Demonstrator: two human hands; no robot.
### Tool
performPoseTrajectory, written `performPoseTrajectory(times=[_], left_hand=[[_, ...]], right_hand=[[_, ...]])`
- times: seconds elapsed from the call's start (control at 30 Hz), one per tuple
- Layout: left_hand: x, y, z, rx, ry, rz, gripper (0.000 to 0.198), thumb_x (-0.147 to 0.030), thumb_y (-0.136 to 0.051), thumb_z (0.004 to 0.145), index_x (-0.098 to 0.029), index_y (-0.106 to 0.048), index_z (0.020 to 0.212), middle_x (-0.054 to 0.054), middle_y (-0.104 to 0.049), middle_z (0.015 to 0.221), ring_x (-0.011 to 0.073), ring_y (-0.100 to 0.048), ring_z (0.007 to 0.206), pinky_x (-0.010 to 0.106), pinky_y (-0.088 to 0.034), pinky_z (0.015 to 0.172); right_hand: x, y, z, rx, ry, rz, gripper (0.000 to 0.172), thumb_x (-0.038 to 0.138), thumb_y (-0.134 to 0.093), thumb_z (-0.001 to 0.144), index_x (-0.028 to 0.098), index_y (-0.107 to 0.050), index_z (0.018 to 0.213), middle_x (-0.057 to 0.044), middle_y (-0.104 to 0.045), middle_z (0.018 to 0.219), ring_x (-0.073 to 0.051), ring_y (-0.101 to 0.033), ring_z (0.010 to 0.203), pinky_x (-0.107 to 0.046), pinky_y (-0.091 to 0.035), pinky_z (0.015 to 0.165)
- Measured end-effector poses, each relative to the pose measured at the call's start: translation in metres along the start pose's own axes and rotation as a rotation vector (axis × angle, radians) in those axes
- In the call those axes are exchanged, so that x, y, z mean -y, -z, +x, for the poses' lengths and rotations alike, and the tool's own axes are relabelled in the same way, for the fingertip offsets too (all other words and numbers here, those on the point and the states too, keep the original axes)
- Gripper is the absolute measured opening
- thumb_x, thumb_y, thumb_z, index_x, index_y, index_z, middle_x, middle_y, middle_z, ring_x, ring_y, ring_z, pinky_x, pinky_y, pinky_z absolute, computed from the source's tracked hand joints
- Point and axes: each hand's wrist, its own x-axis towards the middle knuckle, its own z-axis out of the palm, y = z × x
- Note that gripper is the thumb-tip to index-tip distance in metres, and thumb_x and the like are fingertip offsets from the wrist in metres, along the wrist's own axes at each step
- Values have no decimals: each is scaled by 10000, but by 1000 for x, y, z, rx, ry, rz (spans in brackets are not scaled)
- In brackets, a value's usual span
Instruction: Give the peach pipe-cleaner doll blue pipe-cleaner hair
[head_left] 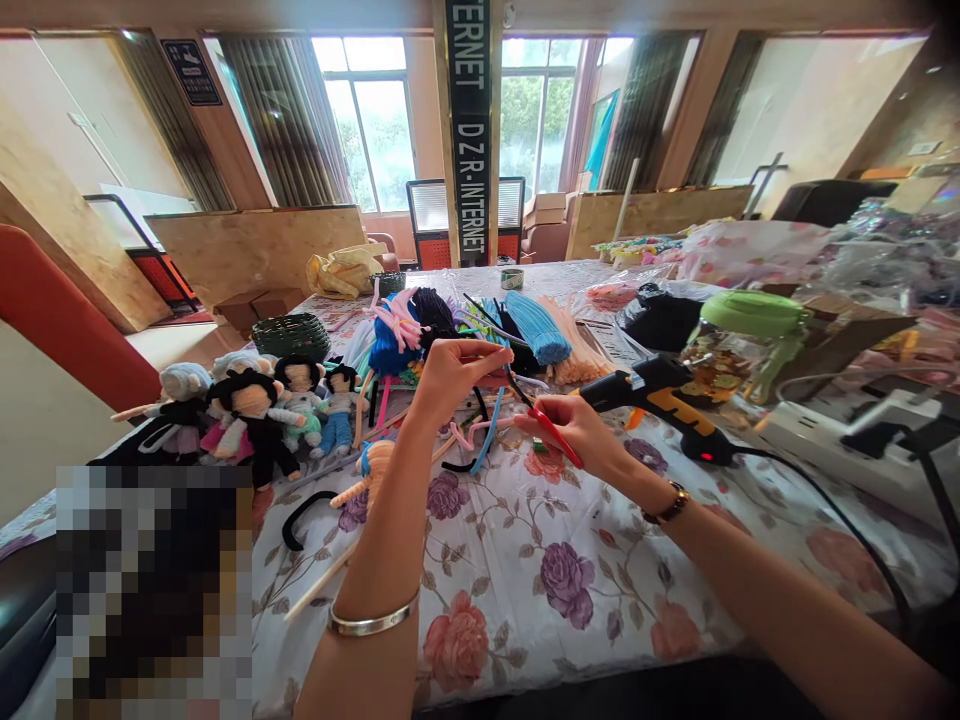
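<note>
My left hand (461,375) is raised over the table, its fingertips pinched on a short bit of light-blue pipe cleaner (508,345). Just to the right, my right hand (574,430) is closed around a slim red-handled tool (555,438). The tool's dark tip points up toward my left fingertips; its exact kind is hard to make out. Below them another blue pipe cleaner (491,432) slants down to the cloth, near a pink bent one (469,438). Under my left forearm lies a partly hidden figure of peach pipe cleaner with blue on its head (367,470).
Finished dolls (251,410) sit at the left by a dark woven basket (291,335). Bundles of blue (536,330) and peach pipe cleaners (581,345) lie behind my hands. A glue gun (667,400) with a cord and a power strip (840,440) are at the right.
</note>
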Motion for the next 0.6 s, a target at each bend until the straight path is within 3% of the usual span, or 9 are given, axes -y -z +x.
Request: performPoseTrajectory(times=[0.6], left_hand=[[1, 0, 0, 5, -5, -6, 318, -383, -819, 536, -139, -728, 719, 23, -706, 692, 161, -668, 624, 343, -579, 722]], right_hand=[[0, 1, 0, -17, 24, -46, 526, 609, -694, 639, 196, -378, 555, 78, -344, 487, -56, -293, 429, -229, -215, 418]])
